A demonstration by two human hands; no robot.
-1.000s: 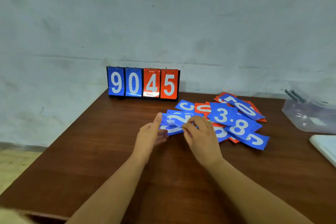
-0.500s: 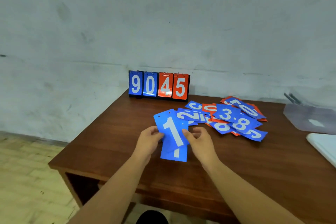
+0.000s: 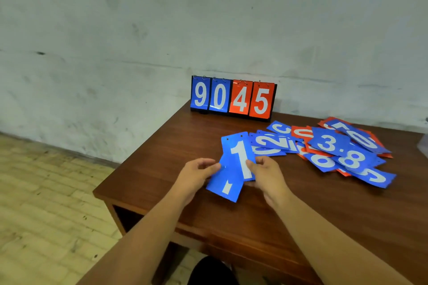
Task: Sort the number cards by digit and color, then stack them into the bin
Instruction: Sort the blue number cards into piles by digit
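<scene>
Two blue 1 cards sit fanned between your pinching fingertips: your left hand nips their left edge, and your right hand grips the right edge with the thumb over the digit. The nearer card hangs skewed below the other. I judge it could slide free and drop onto the table, since the slick faces are held only at the edges. Both palms turn inward, forearms reaching from the near side. The unsorted pile of red and blue cards lies to the right, the flip scoreboard stands far behind, and no bin shows.
</scene>
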